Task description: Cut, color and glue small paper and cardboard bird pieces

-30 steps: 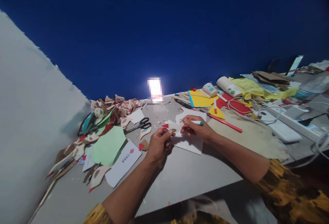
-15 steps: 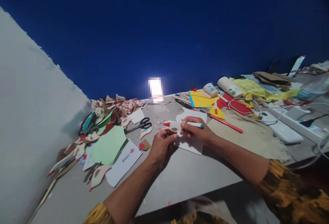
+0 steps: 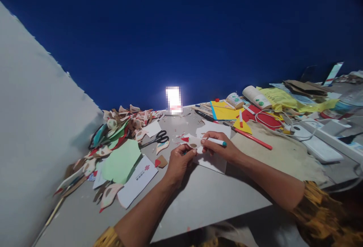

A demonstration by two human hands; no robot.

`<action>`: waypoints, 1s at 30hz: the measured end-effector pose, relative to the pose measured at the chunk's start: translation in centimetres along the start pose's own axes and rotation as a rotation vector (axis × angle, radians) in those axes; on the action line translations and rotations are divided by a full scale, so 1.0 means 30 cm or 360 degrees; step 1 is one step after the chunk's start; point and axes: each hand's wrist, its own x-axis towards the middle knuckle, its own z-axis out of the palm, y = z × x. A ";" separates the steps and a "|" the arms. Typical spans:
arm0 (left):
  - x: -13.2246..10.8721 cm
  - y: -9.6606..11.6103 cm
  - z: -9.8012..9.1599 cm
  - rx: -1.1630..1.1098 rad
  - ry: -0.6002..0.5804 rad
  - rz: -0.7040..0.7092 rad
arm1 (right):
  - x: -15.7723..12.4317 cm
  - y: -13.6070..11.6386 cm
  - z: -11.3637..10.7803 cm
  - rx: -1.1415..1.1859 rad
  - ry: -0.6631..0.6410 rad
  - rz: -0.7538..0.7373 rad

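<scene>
My left hand (image 3: 181, 159) is closed, thumb and fingers pinching a small white paper bird cutout (image 3: 197, 141) with a brown patch and a red tip. A white marker (image 3: 214, 140) with a teal end is held in my right hand (image 3: 219, 146), its fingers closed round the barrel beside the cutout's right edge. The marker's writing tip is hidden by the fingers. Beneath both hands lies a white sheet of paper (image 3: 211, 163). Left of my left hand are a brown and red paper scrap (image 3: 161, 161), another bird cutout (image 3: 162, 147) and black-handled scissors (image 3: 160, 137).
Piled bird cutouts (image 3: 113, 123), green paper (image 3: 120, 162) and a white envelope (image 3: 138, 182) cover the left side. At right lie a red pen (image 3: 255, 139), yellow paper (image 3: 222, 111), a cloth-like beige sheet (image 3: 280, 152), a white power bank (image 3: 317, 146) and a power strip (image 3: 337, 137).
The bird cutout has turned in my fingers, so its brown patch shows more fully. The marker stays in my right hand. The whole view has shifted slightly.
</scene>
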 end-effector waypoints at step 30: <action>-0.014 0.028 0.000 0.0324 -0.0040 0.0342 | -0.016 -0.039 -0.002 -0.0437 0.0159 -0.0316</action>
